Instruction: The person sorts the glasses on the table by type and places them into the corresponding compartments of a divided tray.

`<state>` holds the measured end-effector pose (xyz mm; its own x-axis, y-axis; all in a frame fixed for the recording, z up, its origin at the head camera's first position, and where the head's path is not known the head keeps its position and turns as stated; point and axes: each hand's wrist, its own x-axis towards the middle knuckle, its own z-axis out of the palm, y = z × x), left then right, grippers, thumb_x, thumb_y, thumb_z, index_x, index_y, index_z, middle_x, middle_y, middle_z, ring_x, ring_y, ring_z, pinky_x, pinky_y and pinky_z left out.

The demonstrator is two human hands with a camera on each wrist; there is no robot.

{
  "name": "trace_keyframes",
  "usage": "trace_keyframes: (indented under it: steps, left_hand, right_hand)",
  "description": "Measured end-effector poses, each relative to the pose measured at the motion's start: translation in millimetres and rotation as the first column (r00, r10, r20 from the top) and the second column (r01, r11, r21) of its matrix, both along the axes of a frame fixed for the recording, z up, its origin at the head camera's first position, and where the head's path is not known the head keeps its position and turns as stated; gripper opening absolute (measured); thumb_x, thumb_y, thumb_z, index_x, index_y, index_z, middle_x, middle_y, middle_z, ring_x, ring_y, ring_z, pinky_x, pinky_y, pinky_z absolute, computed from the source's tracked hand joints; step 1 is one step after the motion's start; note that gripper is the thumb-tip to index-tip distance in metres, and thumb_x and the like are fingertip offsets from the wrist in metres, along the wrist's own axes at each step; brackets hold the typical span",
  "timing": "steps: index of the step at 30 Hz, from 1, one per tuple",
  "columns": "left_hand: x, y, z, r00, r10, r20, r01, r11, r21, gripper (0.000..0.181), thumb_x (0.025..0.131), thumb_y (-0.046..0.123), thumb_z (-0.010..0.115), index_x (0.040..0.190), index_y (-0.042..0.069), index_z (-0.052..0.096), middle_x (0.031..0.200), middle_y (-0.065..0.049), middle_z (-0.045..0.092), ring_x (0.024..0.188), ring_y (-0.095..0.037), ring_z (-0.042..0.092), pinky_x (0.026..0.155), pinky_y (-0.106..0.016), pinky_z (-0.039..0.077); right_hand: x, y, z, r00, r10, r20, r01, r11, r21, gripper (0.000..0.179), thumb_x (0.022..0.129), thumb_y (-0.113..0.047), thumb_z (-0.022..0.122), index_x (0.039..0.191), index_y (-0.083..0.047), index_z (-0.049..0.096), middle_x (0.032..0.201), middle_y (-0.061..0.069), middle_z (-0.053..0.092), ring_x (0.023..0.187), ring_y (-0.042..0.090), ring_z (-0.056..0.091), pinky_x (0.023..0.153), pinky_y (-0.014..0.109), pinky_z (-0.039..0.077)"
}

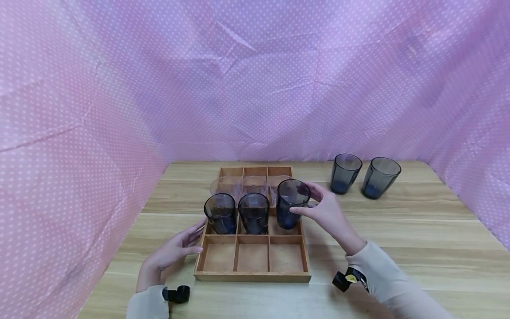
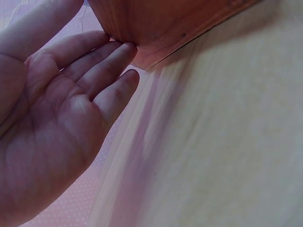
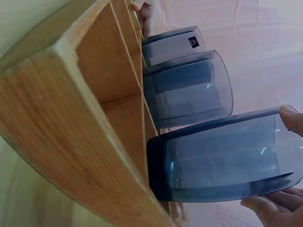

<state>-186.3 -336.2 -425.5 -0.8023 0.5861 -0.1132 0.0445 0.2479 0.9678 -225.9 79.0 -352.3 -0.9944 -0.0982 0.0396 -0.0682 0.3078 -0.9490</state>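
My right hand (image 1: pixel 324 210) grips a smoky grey-blue glass (image 1: pixel 287 217) by its upper part, thumb on one side and fingers on the other. The glass's base is at the right compartment of the middle row of a wooden divided tray (image 1: pixel 253 278); whether it touches the bottom cannot be told. To its left, two more dark glasses, the middle one (image 1: pixel 253 215) and the left one (image 1: pixel 221 215), stand in the same row. My left hand (image 1: pixel 175 248) touches the tray's left side wall (image 2: pixel 156 23) with fairly straight fingers (image 2: pixel 116 97).
Three clear glasses (image 1: pixel 226 184) stand in the tray's back row, partly hidden by the dark ones. Two dark glasses, one (image 1: pixel 345 173) left of the other (image 1: pixel 379 178), stand on the wooden table (image 1: pixel 418 235) at the back right. Pink dotted cloth (image 1: pixel 255 88) hangs around the table.
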Motion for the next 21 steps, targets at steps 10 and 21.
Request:
trace_keyframes:
  steps: [10, 21]
  left_hand:
    - [-0.2, 1.2, 1.3, 1.0, 0.008, -0.002, -0.008, 1.0, -0.015, 0.083, 0.095, 0.011, 0.058, 0.154, -0.001, 0.002, 0.161, -0.023, -0.006, 0.141, -0.046, 0.004, 0.105, -0.006, 0.032]
    - [1.1, 2.9, 3.3, 1.0, 0.021, 0.006, -0.021, 1.0, -0.015, 0.083, 0.094, 0.012, 0.06, 0.154, -0.002, 0.003, 0.161, -0.023, -0.004, 0.141, -0.044, 0.005, 0.105, -0.007, 0.034]
  right_hand:
    - [1.3, -3, -10.3, 1.0, 0.004, -0.026, -0.004, 1.0, 0.006, 0.072, 0.071, -0.015, 0.087, 0.134, -0.003, 0.053, 0.131, 0.019, 0.062, 0.125, 0.031, 0.056, 0.096, 0.04, 0.054]
    - [3.4, -9, -21.3, 1.0, 0.014, -0.018, -0.013, 0.997, 0.078, 0.078, 0.068, -0.019, 0.089, 0.135, 0.0, 0.052, 0.132, 0.02, 0.061, 0.126, 0.033, 0.055, 0.096, 0.042, 0.054]
